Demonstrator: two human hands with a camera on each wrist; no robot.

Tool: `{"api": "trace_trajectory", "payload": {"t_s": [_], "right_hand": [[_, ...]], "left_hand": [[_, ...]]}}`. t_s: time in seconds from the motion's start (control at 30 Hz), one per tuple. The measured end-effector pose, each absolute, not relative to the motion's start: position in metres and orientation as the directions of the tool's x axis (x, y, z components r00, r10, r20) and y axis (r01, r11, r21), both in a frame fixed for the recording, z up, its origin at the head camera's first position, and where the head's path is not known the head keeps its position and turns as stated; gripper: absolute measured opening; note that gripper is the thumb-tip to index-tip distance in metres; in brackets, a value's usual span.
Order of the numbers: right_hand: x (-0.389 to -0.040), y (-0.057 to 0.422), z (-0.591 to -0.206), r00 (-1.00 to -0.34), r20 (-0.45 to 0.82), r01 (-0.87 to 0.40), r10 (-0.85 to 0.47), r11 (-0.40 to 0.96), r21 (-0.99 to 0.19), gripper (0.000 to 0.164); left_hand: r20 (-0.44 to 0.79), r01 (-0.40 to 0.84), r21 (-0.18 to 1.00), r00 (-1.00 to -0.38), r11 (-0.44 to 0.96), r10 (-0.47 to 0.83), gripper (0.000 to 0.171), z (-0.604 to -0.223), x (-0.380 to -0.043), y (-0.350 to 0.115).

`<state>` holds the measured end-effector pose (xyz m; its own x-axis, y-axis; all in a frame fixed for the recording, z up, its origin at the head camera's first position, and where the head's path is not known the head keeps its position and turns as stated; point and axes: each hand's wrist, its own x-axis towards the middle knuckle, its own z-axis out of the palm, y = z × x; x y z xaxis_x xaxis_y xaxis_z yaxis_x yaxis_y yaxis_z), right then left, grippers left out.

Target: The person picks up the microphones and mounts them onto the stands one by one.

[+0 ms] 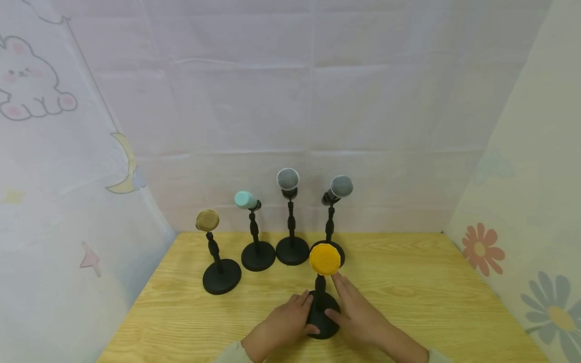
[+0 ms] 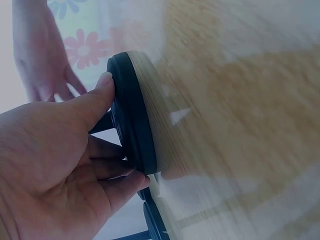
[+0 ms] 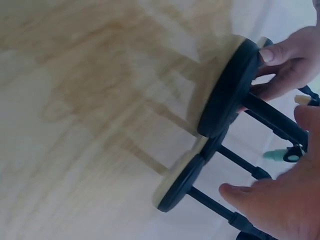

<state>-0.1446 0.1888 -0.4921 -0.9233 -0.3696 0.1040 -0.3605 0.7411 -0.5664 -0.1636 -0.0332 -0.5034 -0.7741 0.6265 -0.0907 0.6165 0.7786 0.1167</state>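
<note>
A microphone with a yellow head (image 1: 325,259) stands upright on a black desk stand near the front of the table. My left hand (image 1: 287,318) grips the edge of its round base (image 2: 134,117), thumb on one side and fingers on the other. To the right of the stand is my right hand (image 1: 358,313), its fingers extended up beside the pole, just below the yellow head. In the right wrist view, the right thumb (image 3: 237,194) sits apart from the pole (image 3: 275,117); whether the other fingers touch it is hidden.
Behind stand more microphones on black stands: a gold one (image 1: 208,220) at left, a mint-green one (image 1: 245,200), and two silver ones (image 1: 288,179) at the back. The rightmost silver one's base is partly behind the yellow head. Patterned cloth (image 1: 399,126) surrounds the wooden table (image 1: 408,282).
</note>
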Motion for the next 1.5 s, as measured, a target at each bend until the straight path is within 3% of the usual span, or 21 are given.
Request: {"api": "trace_trajectory", "payload": {"t_s": [0.23, 0.67, 1.0, 1.5], "right_hand": [[-0.145, 0.19, -0.507, -0.882, 0.023, -0.424, -0.47, 0.772, -0.473, 0.083], [-0.141, 0.184, -0.507, -0.826, -0.002, -0.501, -0.564, 0.735, -0.456, 0.071], [-0.138, 0.183, -0.511, -0.836, -0.047, -0.469, -0.547, 0.757, -0.456, 0.072], [-0.141, 0.204, -0.515, -0.866, 0.013, -0.462, -0.499, 0.791, -0.401, 0.07]], "left_hand": [[-0.104, 0.633, 0.083, -0.762, 0.769, 0.639, 0.078, -0.504, -0.165, -0.034], [-0.125, 0.618, 0.083, -0.772, 0.782, 0.623, 0.08, -0.505, -0.165, -0.036], [-0.102, 0.623, 0.052, -0.774, 0.781, 0.624, 0.078, -0.505, -0.163, -0.03], [-0.08, 0.646, 0.063, -0.756, 0.76, 0.649, 0.081, -0.513, -0.174, -0.004]]}}
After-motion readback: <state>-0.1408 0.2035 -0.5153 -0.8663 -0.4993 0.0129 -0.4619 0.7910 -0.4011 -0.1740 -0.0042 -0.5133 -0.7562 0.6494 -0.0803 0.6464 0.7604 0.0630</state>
